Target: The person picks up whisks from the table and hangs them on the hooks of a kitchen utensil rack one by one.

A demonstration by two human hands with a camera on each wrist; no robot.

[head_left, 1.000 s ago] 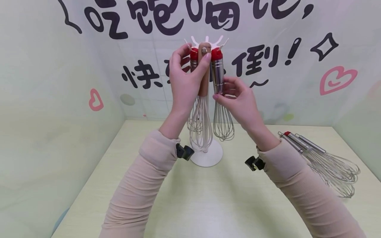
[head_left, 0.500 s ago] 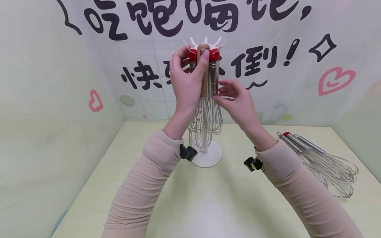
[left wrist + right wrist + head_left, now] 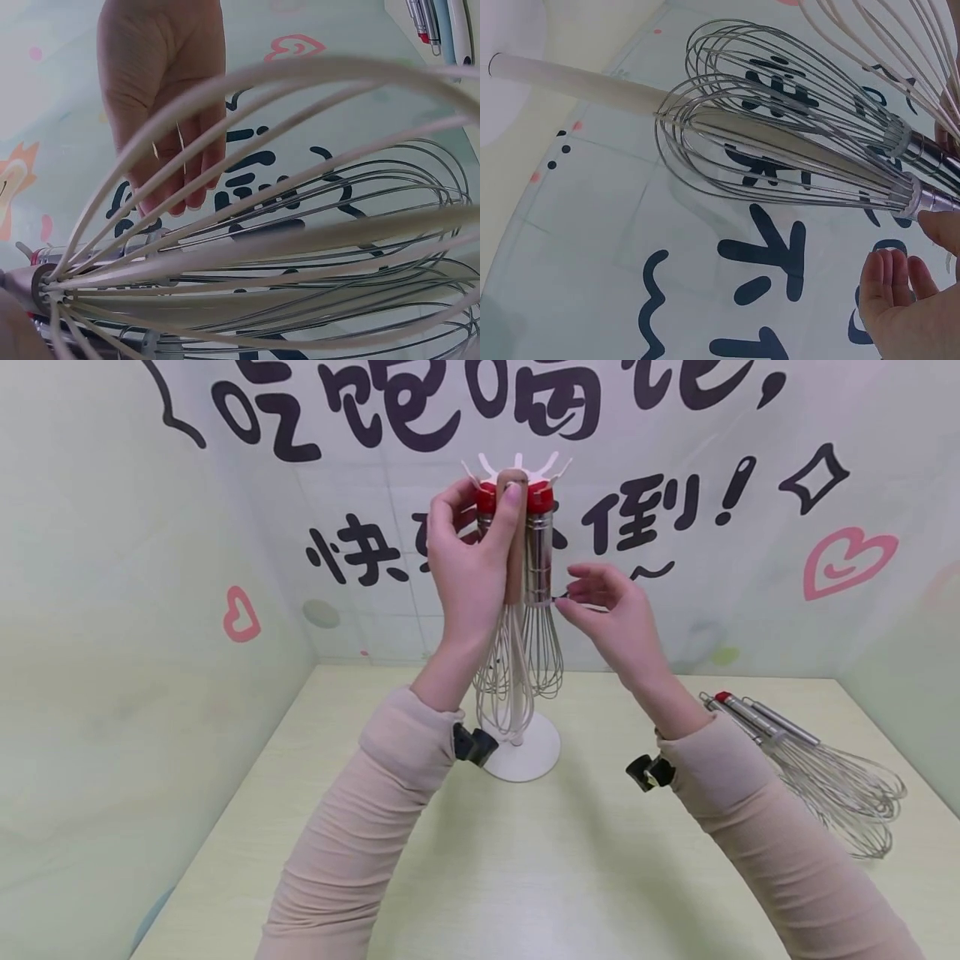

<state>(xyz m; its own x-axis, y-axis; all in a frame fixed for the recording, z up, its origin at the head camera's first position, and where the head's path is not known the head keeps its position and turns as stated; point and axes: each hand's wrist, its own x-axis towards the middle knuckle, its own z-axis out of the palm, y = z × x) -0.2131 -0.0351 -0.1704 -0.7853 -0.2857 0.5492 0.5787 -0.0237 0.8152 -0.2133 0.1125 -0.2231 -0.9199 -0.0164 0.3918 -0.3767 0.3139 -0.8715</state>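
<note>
My left hand (image 3: pixel 468 560) grips the brown handle of a whisk (image 3: pixel 515 578) with cream wires, thumb pressed near its top. That whisk hangs upright in front of a white stand (image 3: pixel 538 762) with curved hooks. To its right a steel whisk with a red cap (image 3: pixel 539 550) hangs from the stand, and another red-capped steel whisk (image 3: pixel 486 499) is partly covered by my left fingers. Beside the right steel whisk's lower handle, my right hand (image 3: pixel 618 620) holds nothing, its fingers loosely bent. The right wrist view shows both steel whisks' wire loops (image 3: pixel 780 161) side by side.
Several steel whisks (image 3: pixel 783 733), one with a red cap, lie at the right side of the pale tabletop (image 3: pixel 517 877), partly behind my right forearm. A printed wall sheet (image 3: pixel 360 635) with black lettering stands behind the stand.
The right steel whisk has moved left against the brown-handled one and now hangs there. My right hand has let go of it and drawn back slightly right. My left hand keeps its grip.
</note>
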